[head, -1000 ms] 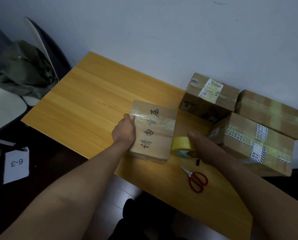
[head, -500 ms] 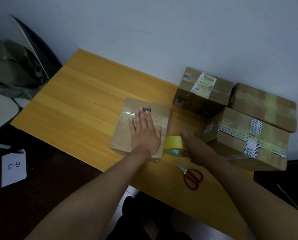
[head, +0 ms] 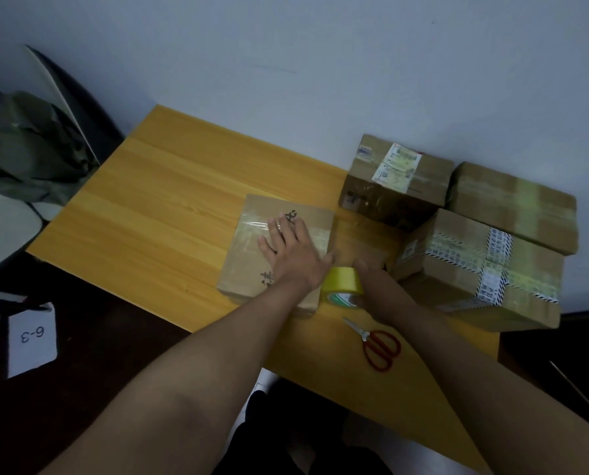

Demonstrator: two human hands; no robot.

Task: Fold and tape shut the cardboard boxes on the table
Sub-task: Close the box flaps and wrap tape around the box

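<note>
A flat cardboard box [head: 248, 255] with black characters and clear tape lies on the wooden table [head: 156, 207]. My left hand [head: 291, 250] presses flat on its top with straight fingers. Just right of the box, my right hand [head: 372, 279] grips a yellow roll of tape [head: 341, 281] that rests on the table against the box's right side. Three taped boxes stand at the back right: one with labels [head: 396, 180], a plain one [head: 512, 204] and a large one with printed tape [head: 478, 265].
Red-handled scissors [head: 377, 342] lie on the table near its front edge, below the tape roll. A chair with a dark green cloth [head: 29, 149] stands left of the table. A white card marked 6-3 [head: 31, 341] lies on the dark floor.
My left hand let go of the box's left edge and laid itself flat on top. The box went from tilted up to lying flat. My right hand stayed on the tape roll.
</note>
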